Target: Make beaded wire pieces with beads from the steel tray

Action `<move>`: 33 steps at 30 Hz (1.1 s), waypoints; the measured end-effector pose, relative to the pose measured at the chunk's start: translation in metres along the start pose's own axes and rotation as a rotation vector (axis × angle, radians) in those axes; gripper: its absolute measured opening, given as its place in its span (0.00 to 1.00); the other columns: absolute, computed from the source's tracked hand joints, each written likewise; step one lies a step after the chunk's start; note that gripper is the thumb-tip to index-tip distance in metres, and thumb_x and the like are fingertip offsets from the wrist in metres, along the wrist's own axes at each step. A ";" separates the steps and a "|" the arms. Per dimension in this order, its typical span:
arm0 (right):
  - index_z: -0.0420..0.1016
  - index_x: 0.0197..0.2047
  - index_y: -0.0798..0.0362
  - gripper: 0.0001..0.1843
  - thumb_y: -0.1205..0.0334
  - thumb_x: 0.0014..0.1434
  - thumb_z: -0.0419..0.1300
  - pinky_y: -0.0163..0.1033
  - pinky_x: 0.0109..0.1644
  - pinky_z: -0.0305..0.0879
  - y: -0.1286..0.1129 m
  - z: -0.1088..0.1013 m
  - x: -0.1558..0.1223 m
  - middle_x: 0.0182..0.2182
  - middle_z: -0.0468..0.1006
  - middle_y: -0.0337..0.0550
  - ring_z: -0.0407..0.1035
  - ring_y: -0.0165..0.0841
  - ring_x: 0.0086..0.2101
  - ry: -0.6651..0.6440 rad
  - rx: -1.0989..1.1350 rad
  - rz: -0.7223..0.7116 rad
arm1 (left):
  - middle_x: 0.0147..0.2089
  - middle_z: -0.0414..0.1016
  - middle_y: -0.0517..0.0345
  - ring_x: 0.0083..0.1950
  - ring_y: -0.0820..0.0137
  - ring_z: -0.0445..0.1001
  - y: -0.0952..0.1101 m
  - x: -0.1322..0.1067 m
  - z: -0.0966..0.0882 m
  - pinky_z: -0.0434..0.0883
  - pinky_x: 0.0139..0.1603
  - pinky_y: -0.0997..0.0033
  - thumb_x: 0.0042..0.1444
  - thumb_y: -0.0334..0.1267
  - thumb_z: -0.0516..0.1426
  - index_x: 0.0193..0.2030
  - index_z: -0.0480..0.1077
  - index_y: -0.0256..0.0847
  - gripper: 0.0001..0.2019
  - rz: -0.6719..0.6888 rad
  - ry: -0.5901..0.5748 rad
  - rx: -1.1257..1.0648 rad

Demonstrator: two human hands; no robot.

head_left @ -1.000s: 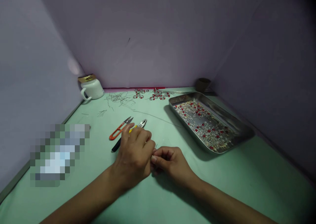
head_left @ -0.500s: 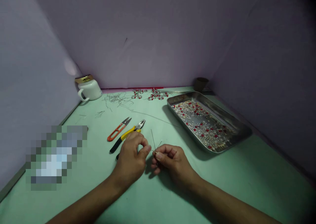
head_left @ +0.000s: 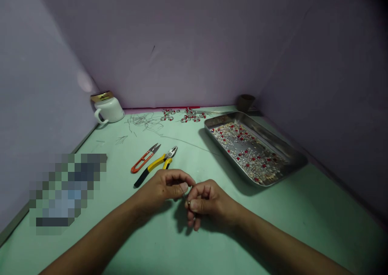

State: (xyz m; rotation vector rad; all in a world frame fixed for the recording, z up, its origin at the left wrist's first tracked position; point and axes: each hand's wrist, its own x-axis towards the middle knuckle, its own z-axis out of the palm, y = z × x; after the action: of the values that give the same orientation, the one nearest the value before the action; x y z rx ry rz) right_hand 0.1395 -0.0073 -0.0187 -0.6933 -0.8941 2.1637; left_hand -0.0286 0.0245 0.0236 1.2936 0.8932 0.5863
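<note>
My left hand (head_left: 165, 188) and my right hand (head_left: 206, 202) meet over the green table (head_left: 303, 210), fingertips touching. Both pinch a thin wire (head_left: 183, 191) between thumb and forefinger; a small bead seems to sit at my right thumb tip. Just beyond my left hand lie yellow-handled pliers (head_left: 156, 164) and orange thread snips (head_left: 144, 158). A steel tray (head_left: 291, 147) of small red and pale beads stands to the right of my hands.
A white mug with a gold lid (head_left: 107, 108) stands at the back left. Loose wire pieces (head_left: 145, 121) and finished bead clusters (head_left: 188, 115) lie along the back wall. A dark cup (head_left: 245, 102) sits behind the tray. Purple walls enclose the table.
Both hands have drawn slightly nearer to me. My left hand has come off the pliers, which now lie fully uncovered. The wire that stood up between my fingers is now folded down.
</note>
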 end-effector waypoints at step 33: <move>0.74 0.23 0.55 0.08 0.60 0.46 0.66 0.32 0.24 0.67 0.000 0.005 0.001 0.19 0.76 0.40 0.70 0.28 0.21 0.330 -0.128 -0.319 | 0.18 0.70 0.56 0.17 0.78 0.63 -0.003 0.002 0.017 0.50 0.18 0.78 0.34 0.29 0.58 0.15 0.66 0.34 0.05 -0.424 0.141 -0.469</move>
State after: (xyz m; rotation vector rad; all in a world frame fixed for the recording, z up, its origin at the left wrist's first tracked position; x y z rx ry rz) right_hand 0.1353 -0.0083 -0.0160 -0.8752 -0.9012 1.6642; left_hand -0.0135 0.0162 0.0204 0.6217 1.0355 0.5124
